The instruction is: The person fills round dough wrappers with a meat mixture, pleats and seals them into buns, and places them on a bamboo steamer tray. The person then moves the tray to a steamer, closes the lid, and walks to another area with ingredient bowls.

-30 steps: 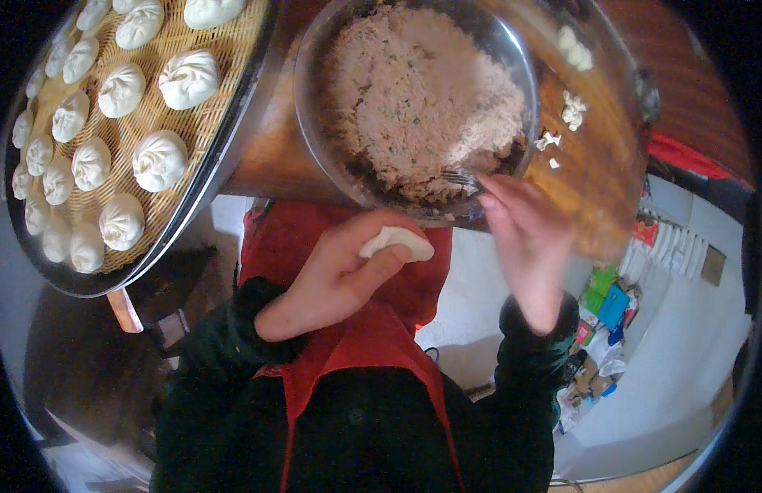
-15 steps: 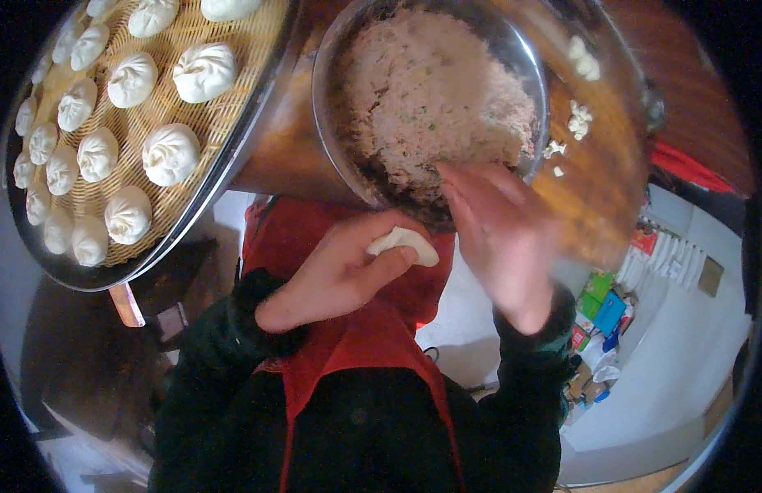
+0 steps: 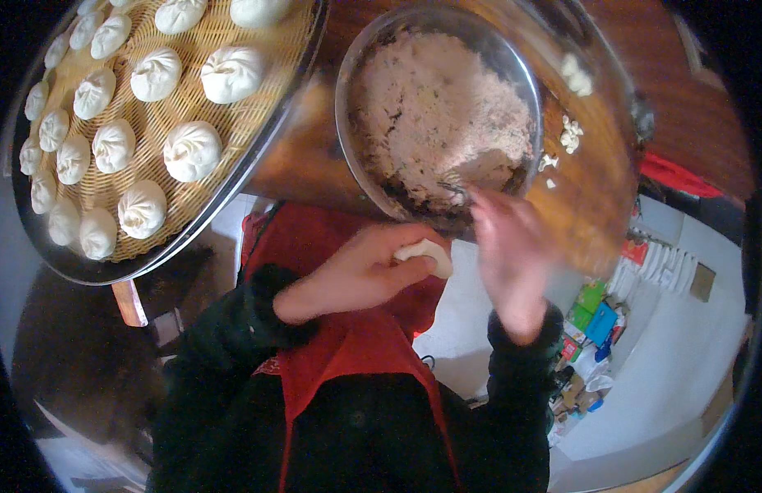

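Note:
In my left hand [image 3: 348,273] sits a round white dough wrapper [image 3: 433,254], with the thumb lying over it. My right hand [image 3: 517,259], smeared by motion, is at the near right rim of a steel bowl [image 3: 345,135]. Its fingers are pinched around what looks like a thin utensil whose end meets the filling; the blur hides its kind. Pinkish minced meat filling [image 3: 422,99] with green flecks fills much of the bowl. A hollow shows in the filling near my right fingers.
At the left, a woven round tray [image 3: 171,107] carries several pleated white buns [image 3: 193,151]. Small dough scraps [image 3: 571,134] lie on the wooden table [image 3: 591,193] right of the bowl. Coloured packages [image 3: 599,323] are piled at the lower right, below table height.
My right hand has drawn back slightly from the filling toward the bowl's near right rim. The dough wrapper remains in my left hand. The whole view has shifted a little.

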The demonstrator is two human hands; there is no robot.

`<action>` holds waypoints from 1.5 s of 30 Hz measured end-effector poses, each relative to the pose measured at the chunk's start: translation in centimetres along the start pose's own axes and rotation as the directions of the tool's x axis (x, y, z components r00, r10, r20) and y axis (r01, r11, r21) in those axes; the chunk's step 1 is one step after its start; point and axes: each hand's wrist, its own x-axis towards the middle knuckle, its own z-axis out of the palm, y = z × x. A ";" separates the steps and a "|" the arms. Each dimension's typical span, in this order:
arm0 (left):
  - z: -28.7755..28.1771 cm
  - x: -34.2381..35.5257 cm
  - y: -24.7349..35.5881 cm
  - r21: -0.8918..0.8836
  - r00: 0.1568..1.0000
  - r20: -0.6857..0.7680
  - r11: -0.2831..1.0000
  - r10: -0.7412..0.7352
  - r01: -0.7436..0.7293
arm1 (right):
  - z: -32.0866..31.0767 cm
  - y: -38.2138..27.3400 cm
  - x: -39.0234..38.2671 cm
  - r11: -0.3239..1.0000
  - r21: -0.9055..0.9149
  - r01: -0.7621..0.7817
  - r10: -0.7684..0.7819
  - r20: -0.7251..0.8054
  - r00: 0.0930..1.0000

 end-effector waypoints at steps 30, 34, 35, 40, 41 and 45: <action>-1.5 -3.0 1.6 -0.104 0.995 -0.076 0.993 -0.057 0.049 | 3.3 -0.3 -0.5 0.933 -0.111 0.343 -0.339 0.050 0.939; -1.4 -2.7 1.4 0.012 0.993 -0.099 0.998 -0.060 0.061 | 1.8 0.0 0.2 0.970 -0.063 0.236 -0.235 0.022 0.972; -1.5 -2.5 1.4 0.044 0.995 -0.098 0.999 -0.016 0.021 | 1.1 -0.2 0.7 0.987 -0.050 0.153 -0.153 0.006 0.988; -1.9 -2.0 1.6 0.079 0.995 -0.041 0.993 -0.087 0.090 | 0.8 0.5 5.9 0.998 0.070 0.001 0.002 -0.048 0.999; -1.9 -1.9 1.7 0.074 0.996 -0.060 0.994 -0.072 0.077 | 0.8 0.4 6.6 0.998 0.053 0.043 -0.042 -0.024 0.999; -1.7 -1.6 2.3 0.059 0.993 -0.116 0.998 -0.028 0.035 | 0.8 0.2 8.4 0.993 0.034 0.114 -0.117 0.108 0.987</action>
